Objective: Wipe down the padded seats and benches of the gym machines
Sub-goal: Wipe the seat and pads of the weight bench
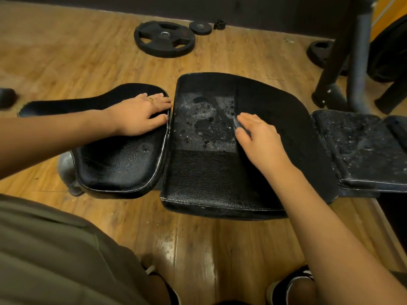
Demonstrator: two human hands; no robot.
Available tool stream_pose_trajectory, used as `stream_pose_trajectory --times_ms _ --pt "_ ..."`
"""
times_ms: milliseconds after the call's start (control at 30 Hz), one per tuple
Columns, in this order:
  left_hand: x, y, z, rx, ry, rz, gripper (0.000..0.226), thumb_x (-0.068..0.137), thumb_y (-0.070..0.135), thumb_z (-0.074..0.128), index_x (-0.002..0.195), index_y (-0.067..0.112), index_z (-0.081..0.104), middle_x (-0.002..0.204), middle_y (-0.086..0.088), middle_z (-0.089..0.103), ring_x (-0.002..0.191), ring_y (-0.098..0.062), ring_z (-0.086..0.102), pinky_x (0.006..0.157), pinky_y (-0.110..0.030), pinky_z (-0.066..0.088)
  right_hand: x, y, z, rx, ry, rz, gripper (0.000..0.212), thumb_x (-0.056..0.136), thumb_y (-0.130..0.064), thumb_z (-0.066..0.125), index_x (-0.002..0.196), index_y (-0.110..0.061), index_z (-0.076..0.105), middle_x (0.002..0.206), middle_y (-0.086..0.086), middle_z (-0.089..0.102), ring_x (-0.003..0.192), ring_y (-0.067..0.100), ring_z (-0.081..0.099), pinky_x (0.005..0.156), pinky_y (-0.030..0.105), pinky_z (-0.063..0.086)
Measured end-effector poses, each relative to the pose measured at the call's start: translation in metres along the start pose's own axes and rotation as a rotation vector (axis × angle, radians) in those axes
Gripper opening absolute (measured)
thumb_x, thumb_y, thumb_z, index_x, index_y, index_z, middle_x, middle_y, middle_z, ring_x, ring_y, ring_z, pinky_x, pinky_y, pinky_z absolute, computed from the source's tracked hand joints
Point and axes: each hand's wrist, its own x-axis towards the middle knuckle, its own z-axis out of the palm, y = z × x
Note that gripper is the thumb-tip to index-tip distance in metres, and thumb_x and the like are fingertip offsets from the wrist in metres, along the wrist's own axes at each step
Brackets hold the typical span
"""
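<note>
Wooden floorboards (66, 51) run under a low gym bench made of three black padded sections set side by side, seen from above.

The left hand (141, 115) lies open and flat, fingers spread, on the far right corner of the left pad (119, 166), with its fingertips at the pad's edge. One finger wears a ring (151, 99). The right hand (262, 142) is also open, its fingers straight and pressing down on the left edge of a black cloth (286, 111). This cloth covers the right part of the middle pad (204, 179).

The middle pad is grained black leatherette with white stitching along its near edge. Its far left area is greyish and dotted with wet droplets, while the near strip looks darker and even. The right pad (356, 150), just beside it, is speckled all over with pale spots. The left pad shows a few droplets.

Three weight plates lie on the floor beyond the bench: one large (164, 38), one small (200, 27), and one (319, 53) partly hidden behind a dark metal frame (359, 62) at far right.
</note>
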Motion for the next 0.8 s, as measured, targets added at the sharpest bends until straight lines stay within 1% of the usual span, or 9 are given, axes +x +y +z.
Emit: stream_pose_trajectory --times_ms 100,200,333,467,567,667,733,767,800 --pt "0.0 0.0 -0.001 0.002 0.003 0.0 0.053 0.104 0.034 0.042 0.154 0.021 0.031 0.162 0.0 0.027 0.151 -0.017 0.016 0.122 -0.045 0.011 -0.003 0.0 -0.001 0.03 -0.016 0.007 0.04 0.104 -0.024 0.047 0.144 -0.018 0.051 0.156 -0.004 0.041 0.15 0.023 0.024 0.118 0.042 0.027" --pt "0.0 -0.001 0.001 -0.008 0.014 0.003 0.053 0.104 0.034 0.042 0.154 0.021 0.032 0.161 0.001 0.028 0.151 -0.016 0.015 0.122 -0.043 0.01 -0.036 0.003 -0.008 0.089 -0.069 -0.032 0.046 0.101 -0.027 0.053 0.147 -0.023 0.048 0.155 -0.011 0.039 0.15 0.012 0.021 0.122 0.041 0.023" --pt "0.002 -0.004 0.004 -0.026 0.029 -0.004 0.054 0.103 0.036 0.042 0.154 0.021 0.033 0.161 0.003 0.028 0.151 -0.012 0.013 0.122 -0.04 0.007 -0.067 0.004 -0.01 0.108 -0.15 -0.063 0.052 0.1 -0.03 0.056 0.15 -0.024 0.043 0.156 -0.019 0.032 0.15 0.003 0.015 0.123 0.03 0.017" --pt "0.0 -0.003 0.003 -0.033 0.03 -0.002 0.054 0.103 0.036 0.042 0.154 0.021 0.032 0.161 0.002 0.027 0.151 -0.012 0.013 0.121 -0.036 0.005 -0.028 0.003 0.0 0.122 -0.034 -0.048 0.043 0.103 -0.026 0.052 0.145 -0.016 0.051 0.155 -0.007 0.04 0.15 0.015 0.022 0.12 0.034 0.021" --pt "0.0 0.0 0.001 -0.022 0.017 -0.012 0.054 0.103 0.036 0.042 0.154 0.021 0.03 0.162 0.002 0.026 0.151 -0.012 0.013 0.121 -0.036 0.005 0.04 0.007 0.008 0.075 0.005 -0.03 0.026 0.102 -0.024 0.048 0.122 -0.013 0.061 0.147 0.001 0.051 0.146 0.032 0.032 0.115 0.044 0.03" --pt "-0.001 0.0 -0.001 -0.007 0.004 -0.008 0.054 0.104 0.037 0.04 0.155 0.022 0.029 0.162 0.001 0.026 0.151 -0.013 0.014 0.121 -0.038 0.006 0.099 0.011 0.007 0.04 0.011 0.001 0.037 0.103 -0.026 0.044 0.135 -0.012 0.055 0.151 0.004 0.046 0.147 0.033 0.029 0.112 0.045 0.031" --pt "0.0 -0.001 -0.001 -0.004 -0.001 0.0 0.056 0.103 0.043 0.036 0.154 0.021 0.03 0.161 0.001 0.027 0.151 -0.014 0.014 0.121 -0.039 0.008 0.114 0.012 0.006 -0.002 0.016 0.009 0.034 0.103 -0.026 0.042 0.129 -0.009 0.057 0.145 0.007 0.05 0.142 0.035 0.035 0.099 0.039 0.033" --pt "0.0 -0.001 0.0 -0.003 -0.005 0.003 0.06 0.1 0.048 0.032 0.154 0.021 0.031 0.161 0.001 0.028 0.151 -0.014 0.014 0.121 -0.04 0.008 0.113 0.011 0.006 -0.024 0.015 0.008 0.034 0.103 -0.025 0.042 0.129 -0.01 0.058 0.145 0.006 0.05 0.142 0.034 0.035 0.098 0.04 0.033" --pt "0.0 -0.002 0.0 -0.003 -0.006 0.004 0.065 0.096 0.05 0.03 0.154 0.021 0.032 0.161 0.001 0.029 0.151 -0.014 0.015 0.121 -0.04 0.008 0.105 0.007 0.006 -0.028 0.009 0.006 0.035 0.104 -0.024 0.042 0.134 -0.013 0.057 0.149 0.003 0.048 0.145 0.032 0.032 0.104 0.042 0.033"
